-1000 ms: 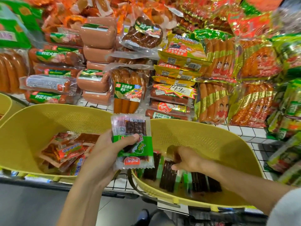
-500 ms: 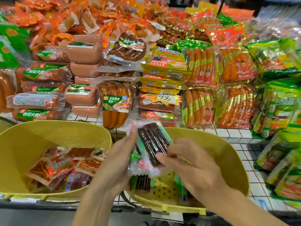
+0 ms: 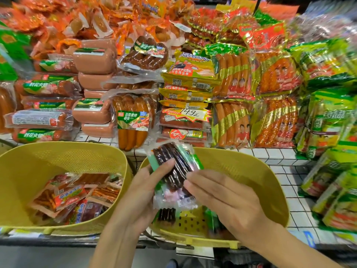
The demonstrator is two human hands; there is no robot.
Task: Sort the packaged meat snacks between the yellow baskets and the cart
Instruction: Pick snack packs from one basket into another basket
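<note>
The left hand (image 3: 143, 190) is gripping a stack of dark meat-stick packs (image 3: 173, 171), thumb across. The right hand (image 3: 228, 198) is touching its right edge with straightish fingers. At frame centre, its long axis is running upper left to lower right, above the lower-right yellow basket (image 3: 251, 167).

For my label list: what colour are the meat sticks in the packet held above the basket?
The meat sticks are dark brown, almost black; the head view shows them.
</note>
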